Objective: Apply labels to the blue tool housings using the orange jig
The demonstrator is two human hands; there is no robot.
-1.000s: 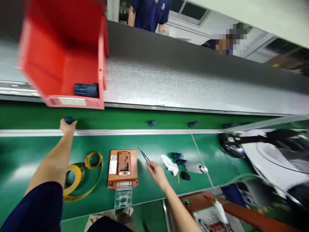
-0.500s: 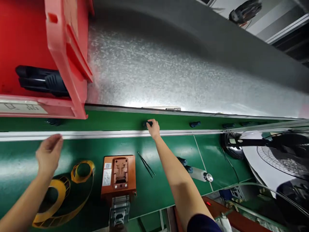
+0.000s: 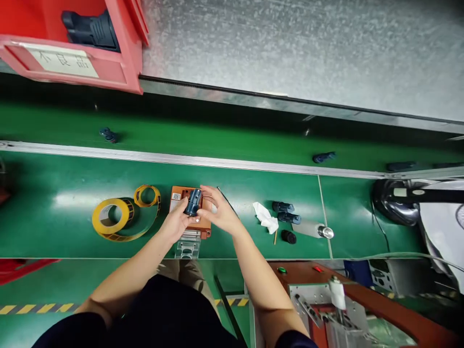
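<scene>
Both my hands meet over an orange fixture block [image 3: 181,195] on the green bench. My left hand [image 3: 176,223] and my right hand [image 3: 218,211] hold a small dark blue plastic part [image 3: 193,202] between their fingers, just above the fixture. Thin black tweezers [image 3: 227,200] lie partly hidden behind my right hand. A clear plastic bracket [image 3: 187,246] juts out from the fixture's near edge.
A roll of yellow tape [image 3: 113,217] lies left of the fixture. To the right are a white rag [image 3: 266,217], dark parts [image 3: 286,211] and a metal cylinder [image 3: 313,229]. More blue parts [image 3: 108,135] ride the conveyor belt [image 3: 224,140]. A red bin [image 3: 76,43] stands at the upper left.
My right hand picked a blue part off the belt and brought it back to the fixture. My left hand came in from the left to join it. The view tilted down.
</scene>
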